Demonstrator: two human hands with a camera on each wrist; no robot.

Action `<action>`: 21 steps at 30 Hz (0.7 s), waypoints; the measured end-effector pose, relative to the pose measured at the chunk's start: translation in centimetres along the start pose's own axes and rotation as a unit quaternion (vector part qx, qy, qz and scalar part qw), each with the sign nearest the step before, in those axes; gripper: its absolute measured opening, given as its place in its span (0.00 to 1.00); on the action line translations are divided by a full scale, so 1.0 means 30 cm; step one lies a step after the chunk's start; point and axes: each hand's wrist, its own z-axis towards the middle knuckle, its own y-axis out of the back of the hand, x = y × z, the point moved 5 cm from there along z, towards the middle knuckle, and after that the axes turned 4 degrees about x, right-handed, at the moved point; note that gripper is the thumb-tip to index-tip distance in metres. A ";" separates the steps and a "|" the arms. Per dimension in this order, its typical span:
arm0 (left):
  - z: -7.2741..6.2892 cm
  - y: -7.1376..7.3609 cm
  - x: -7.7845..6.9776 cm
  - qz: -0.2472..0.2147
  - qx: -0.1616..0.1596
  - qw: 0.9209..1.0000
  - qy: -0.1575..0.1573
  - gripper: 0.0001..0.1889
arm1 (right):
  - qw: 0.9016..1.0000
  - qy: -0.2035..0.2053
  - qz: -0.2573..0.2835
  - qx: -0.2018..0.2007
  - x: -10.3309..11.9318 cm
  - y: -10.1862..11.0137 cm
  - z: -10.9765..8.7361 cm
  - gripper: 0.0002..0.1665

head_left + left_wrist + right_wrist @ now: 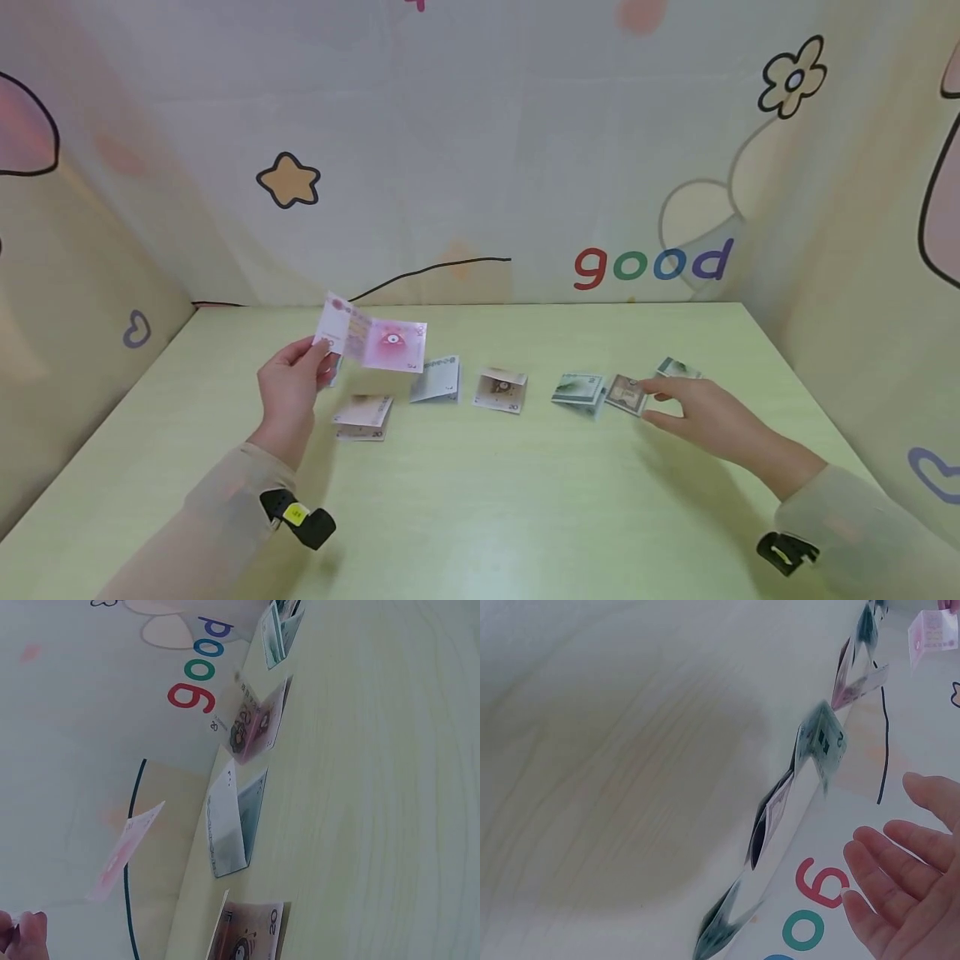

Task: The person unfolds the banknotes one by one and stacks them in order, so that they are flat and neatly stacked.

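Observation:
My left hand pinches a creased pink banknote at its left end, raised above the table's far left part. In the left wrist view the pink note hangs out beyond the fingertips. My right hand hovers on the right, thumb and fingers apart, overlapping the edge of a small brownish note in the head view. From the right wrist the hand shows with loosely bent fingers and a bare palm. A green folded note stands just left of the brownish one.
Folded notes stand in a row across the table: a brown-pink one, a bluish-grey one, and a brown one. Another green note lies behind my right hand. A printed cloth wall rises at the back edge.

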 end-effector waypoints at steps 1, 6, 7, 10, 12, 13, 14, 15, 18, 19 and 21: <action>-0.003 -0.003 0.001 -0.001 0.002 1.000 0.003 0.13 | 1.000 0.000 0.001 0.000 0.001 -0.001 0.000 0.27; -0.022 -0.015 0.011 -0.003 0.011 1.000 0.017 0.14 | 1.000 0.002 0.007 0.001 0.000 -0.010 0.002 0.28; -0.025 -0.018 0.013 0.000 0.014 1.000 0.022 0.14 | 1.000 0.002 0.010 0.001 0.000 -0.011 0.003 0.28; -0.039 -0.027 0.022 0.009 0.025 0.999 0.034 0.16 | 1.000 0.000 0.021 0.004 0.000 -0.017 0.006 0.28; -0.051 -0.034 0.029 0.013 0.033 0.999 0.039 0.17 | 1.000 0.001 0.029 0.007 0.002 -0.022 0.009 0.28; -0.056 -0.038 0.032 0.013 0.038 0.998 0.040 0.18 | 0.999 0.000 0.033 0.008 0.003 -0.025 0.011 0.27; -0.061 -0.042 0.035 0.012 0.042 0.998 0.040 0.18 | 0.999 0.000 0.038 0.009 0.004 -0.028 0.013 0.27; -0.066 -0.046 0.038 0.007 0.045 0.998 0.041 0.18 | 0.999 0.001 0.043 0.011 0.005 -0.030 0.016 0.27; -0.081 -0.067 0.046 -0.014 0.061 0.997 0.041 0.17 | 0.998 0.002 0.055 0.016 0.008 -0.037 0.020 0.26; -0.086 -0.076 0.049 -0.021 0.068 0.997 0.043 0.16 | 0.998 0.001 0.060 0.016 0.009 -0.037 0.020 0.26; -0.098 -0.097 0.053 -0.036 0.081 0.995 0.051 0.15 | 0.997 0.000 0.071 0.016 0.009 -0.038 0.020 0.26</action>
